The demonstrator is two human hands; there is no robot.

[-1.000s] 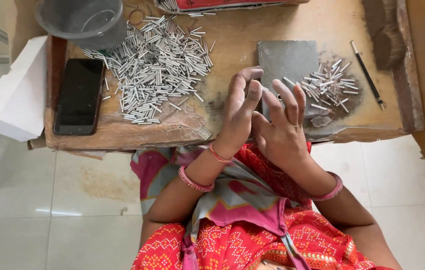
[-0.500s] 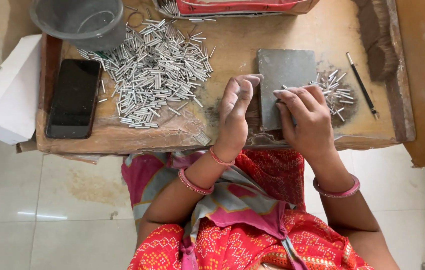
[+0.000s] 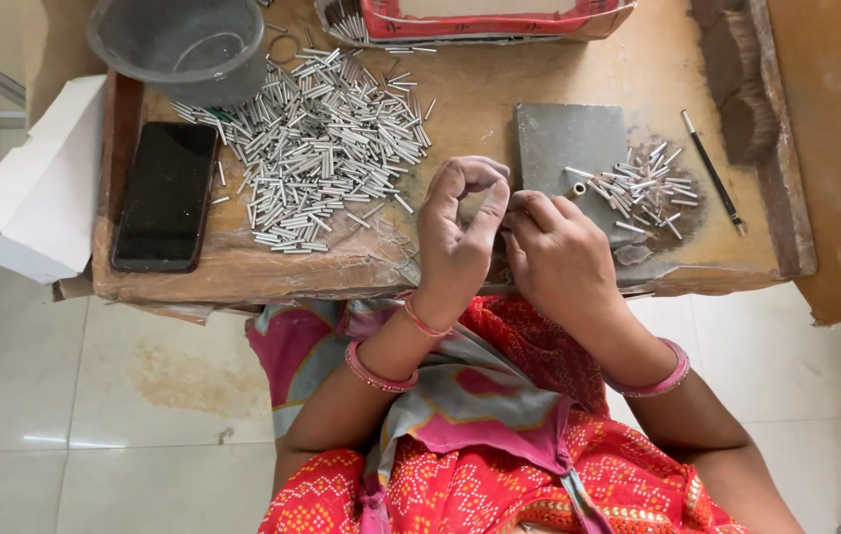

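My left hand [image 3: 458, 232] hovers over the front edge of the wooden board [image 3: 539, 79]. Its thumb and forefinger are curled into a ring, with the tips meeting beside my right hand [image 3: 561, 259]. What the left fingertips pinch is hidden. My right hand is curled at the near edge of a grey stone slab [image 3: 569, 138] and pinches a short metal tube [image 3: 575, 190], whose end sticks out past the fingers. A large heap of thin metal tubes [image 3: 321, 148] lies to the left of my hands. A smaller heap [image 3: 650, 188] lies to the right.
A black phone [image 3: 165, 196] lies on the board's left end, beside a white box [image 3: 30, 203]. A grey bowl [image 3: 178, 44] stands at the back left and a red tray [image 3: 499, 20] at the back. A thin black stick [image 3: 712, 170] and a brush [image 3: 737, 79] lie to the right.
Both hands' fingers have curled from spread to pinched, and the hands have drawn together at the slab's near edge. The camera view has shifted slightly.
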